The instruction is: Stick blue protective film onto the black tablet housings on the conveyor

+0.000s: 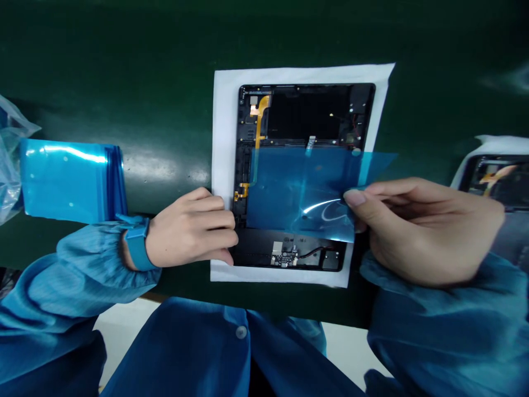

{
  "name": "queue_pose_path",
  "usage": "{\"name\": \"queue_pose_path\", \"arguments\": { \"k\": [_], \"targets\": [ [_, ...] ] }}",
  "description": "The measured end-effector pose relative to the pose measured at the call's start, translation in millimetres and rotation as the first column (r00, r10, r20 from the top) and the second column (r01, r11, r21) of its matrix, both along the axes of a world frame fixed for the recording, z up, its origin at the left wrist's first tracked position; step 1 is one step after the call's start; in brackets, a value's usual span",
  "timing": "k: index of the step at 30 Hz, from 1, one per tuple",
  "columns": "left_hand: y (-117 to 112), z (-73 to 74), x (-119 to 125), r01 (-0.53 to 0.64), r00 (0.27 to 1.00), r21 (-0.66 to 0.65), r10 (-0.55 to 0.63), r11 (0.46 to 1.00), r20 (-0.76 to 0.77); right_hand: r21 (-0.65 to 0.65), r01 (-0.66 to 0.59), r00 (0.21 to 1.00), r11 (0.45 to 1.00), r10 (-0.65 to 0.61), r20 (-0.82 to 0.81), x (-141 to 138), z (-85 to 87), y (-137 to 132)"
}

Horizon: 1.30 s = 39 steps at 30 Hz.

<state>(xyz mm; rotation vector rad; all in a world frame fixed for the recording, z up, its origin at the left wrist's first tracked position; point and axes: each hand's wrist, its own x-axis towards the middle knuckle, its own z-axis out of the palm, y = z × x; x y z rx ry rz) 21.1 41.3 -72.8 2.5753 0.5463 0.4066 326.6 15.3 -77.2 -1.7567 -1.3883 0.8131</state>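
An opened tablet chassis [306,110] with bare circuit parts lies on a white sheet [223,138] on the dark green belt. A clear blue film [289,190] covers its middle part. My right hand [421,226] pinches the film's right edge between thumb and fingers, and that edge lifts off the chassis. My left hand [192,229] rests with curled fingers on the chassis's left edge and holds it down. A blue strap [136,242] circles my left wrist.
A stack of blue films [70,179] lies at the left beside a clear plastic bag [10,154]. A second opened tablet [500,182] on white sheet shows at the right edge. The green belt [124,66] runs across the view.
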Motion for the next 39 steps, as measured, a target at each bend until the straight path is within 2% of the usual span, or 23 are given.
{"name": "queue_pose_path", "arguments": {
  "k": [13, 21, 39],
  "targets": [
    [-0.4, -2.0, -0.9, -0.002, 1.0, -0.009, 0.002, 1.0, 0.005, 0.015, -0.004, 0.999, 1.0, 0.004, -0.04, -1.6, 1.5, 1.0],
    [-1.2, -3.3, -1.7, 0.0, 1.0, -0.021, 0.0, 1.0, 0.012, -0.08, 0.028, 0.998, 0.996, -0.032, -0.049, 1.7, 1.0, 1.1],
    [-2.5, -3.0, -2.9, -0.007, 1.0, -0.033, 0.007, 0.999, 0.006, -0.094, -0.02, 0.998, 0.995, 0.015, -0.056, -0.7, 2.0, 6.7]
  ]
}}
